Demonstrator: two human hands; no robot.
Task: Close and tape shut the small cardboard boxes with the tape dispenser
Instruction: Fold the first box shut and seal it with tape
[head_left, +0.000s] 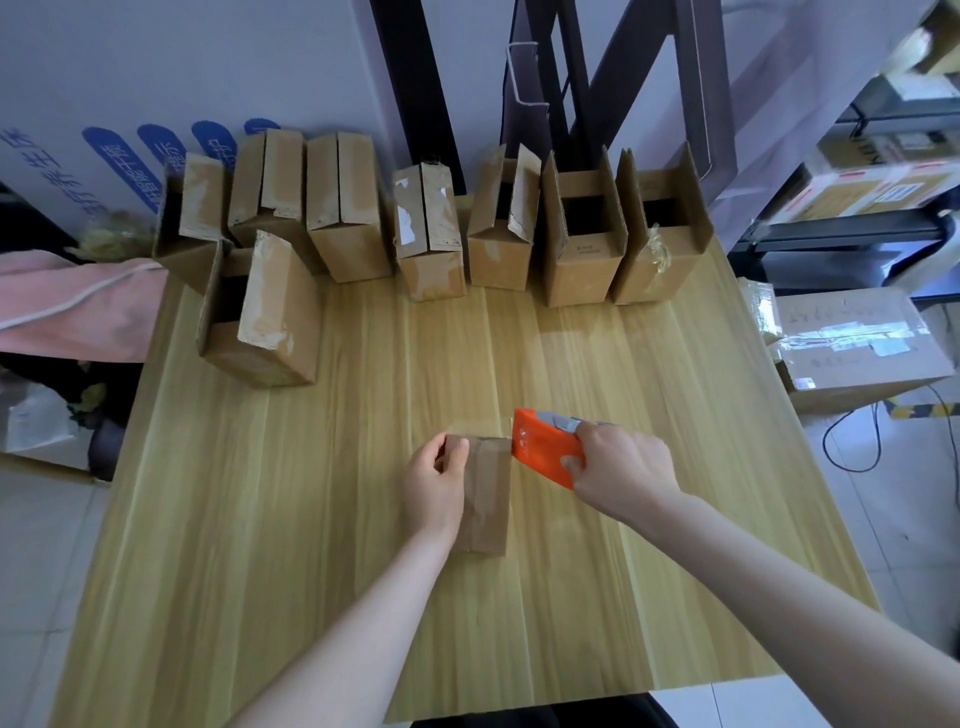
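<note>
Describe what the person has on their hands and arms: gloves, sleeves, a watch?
Nothing is worn. The left hand and right hand are bare: no gloves, rings or watch show. The left forearm and right forearm are bare too, and no sleeve shows in frame.

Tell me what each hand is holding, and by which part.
The left hand grips the small box by its left edge. The right hand grips the orange tape dispenser by its right end.
</note>
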